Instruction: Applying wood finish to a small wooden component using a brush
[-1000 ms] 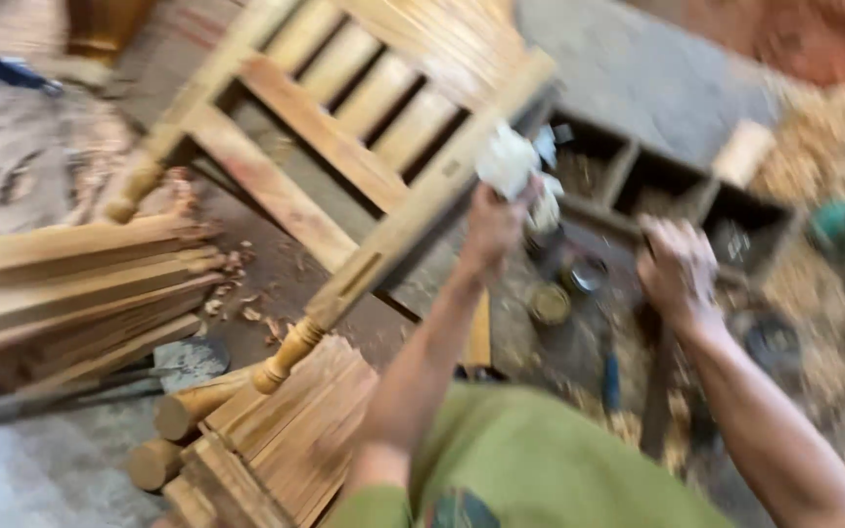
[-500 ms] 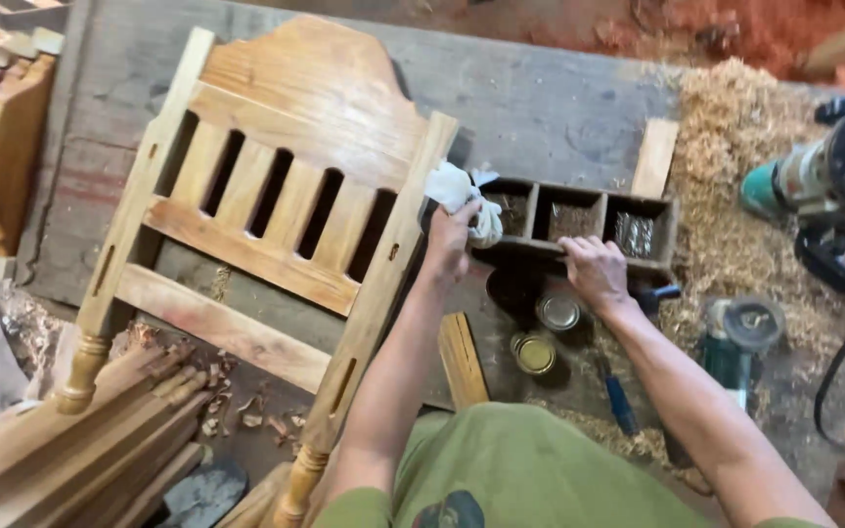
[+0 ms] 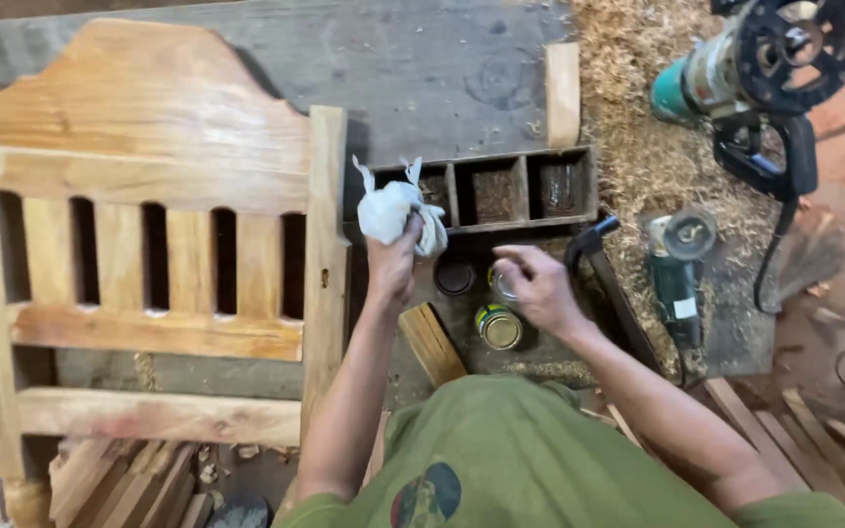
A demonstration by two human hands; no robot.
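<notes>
A slatted wooden headboard frame [image 3: 149, 254] lies flat on the left side of the floor. Just right of its right post sits a three-compartment wooden tray [image 3: 501, 191], with a short wooden block [image 3: 562, 93] behind its right end. The left hand [image 3: 393, 264] holds a crumpled cloth rag [image 3: 398, 210] at the tray's left compartment. Before the tray stand a dark round lid [image 3: 455, 276] and an open round tin [image 3: 499, 327]; the right hand [image 3: 540, 288] rests over a small jar [image 3: 501, 284] between them. A small wooden offcut [image 3: 432, 342] lies left of the tin. Further right, on a bed of wood shavings [image 3: 628, 166], lie an angle grinder [image 3: 679, 274] and, behind it, a large router [image 3: 765, 68]. Loose wooden slats [image 3: 129, 489] lie before the headboard.
</notes>
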